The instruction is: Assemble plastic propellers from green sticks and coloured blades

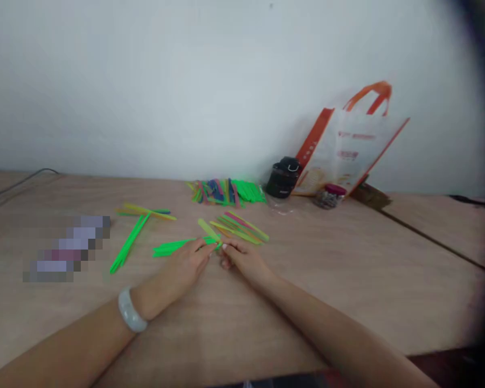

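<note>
Both my hands meet at the middle of the wooden table (347, 280). My left hand (185, 265), with a pale bangle (130, 310) on its wrist, rests its fingers on a bunch of bright green sticks (173, 247). My right hand (244, 260) pinches the right end of the same green sticks with curled fingers. Just beyond my hands lies a small fan of yellow-green and pink sticks (238, 226). More green sticks (129, 243) lie to the left, and a yellow and green pair (145, 211) lies behind them.
A mixed pile of coloured sticks (226, 192) sits near the wall. Right of it stand a black round object (283, 177), a small jar with a dark red lid (330, 195) and a white and orange bag (347, 145). A cable (20, 181) runs at the far left.
</note>
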`<state>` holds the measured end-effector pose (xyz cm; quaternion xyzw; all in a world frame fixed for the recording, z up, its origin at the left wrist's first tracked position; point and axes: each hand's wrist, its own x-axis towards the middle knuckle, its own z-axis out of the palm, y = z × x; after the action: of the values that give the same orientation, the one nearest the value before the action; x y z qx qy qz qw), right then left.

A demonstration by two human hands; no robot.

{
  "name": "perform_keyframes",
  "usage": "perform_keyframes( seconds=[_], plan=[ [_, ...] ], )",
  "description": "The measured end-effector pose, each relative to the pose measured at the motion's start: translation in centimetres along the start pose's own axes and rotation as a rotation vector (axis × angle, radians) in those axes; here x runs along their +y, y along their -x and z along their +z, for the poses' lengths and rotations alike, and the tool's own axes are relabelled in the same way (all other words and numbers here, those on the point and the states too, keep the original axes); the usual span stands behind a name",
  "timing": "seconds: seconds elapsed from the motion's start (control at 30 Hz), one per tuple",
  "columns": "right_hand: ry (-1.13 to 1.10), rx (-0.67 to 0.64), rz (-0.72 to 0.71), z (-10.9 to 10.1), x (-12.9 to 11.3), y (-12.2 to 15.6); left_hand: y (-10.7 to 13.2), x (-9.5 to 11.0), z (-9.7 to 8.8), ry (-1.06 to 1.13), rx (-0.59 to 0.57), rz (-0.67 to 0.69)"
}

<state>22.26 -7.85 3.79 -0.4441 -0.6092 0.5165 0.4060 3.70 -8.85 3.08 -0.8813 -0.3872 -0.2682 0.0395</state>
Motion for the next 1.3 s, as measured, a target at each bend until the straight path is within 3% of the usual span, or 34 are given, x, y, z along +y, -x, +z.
perform_keyframes(
  seconds=[0.17, 0.43, 0.73, 1.1, 1.3],
  plan=[
    [0.044, -0.028, -0.007, 0.1, -0.1, 0.2, 0.2, -0.4, 0.2, -0.012, -0.038, -0.029],
    [0.326, 0.011, -0.176, 0.4, 0.4, 0.6, 0.4, 0.1, 0.0, -0.075, -0.068, -0.022],
    [0.48, 0.034, -0.297, 0.6, -0.6, 1.2, 0.6, 0.3, -0.1, -0.087, -0.087, -0.013],
    [0.511, 0.025, -0.343, 0.7, -0.6, 1.4, 0.7, 0.4, -0.2, -0.099, -0.137, -0.022],
    [0.434, 0.031, -0.285, 0.7, -0.6, 1.4, 0.9, 0.1, 0.2, -0.096, -0.085, -0.004]
  ],
)
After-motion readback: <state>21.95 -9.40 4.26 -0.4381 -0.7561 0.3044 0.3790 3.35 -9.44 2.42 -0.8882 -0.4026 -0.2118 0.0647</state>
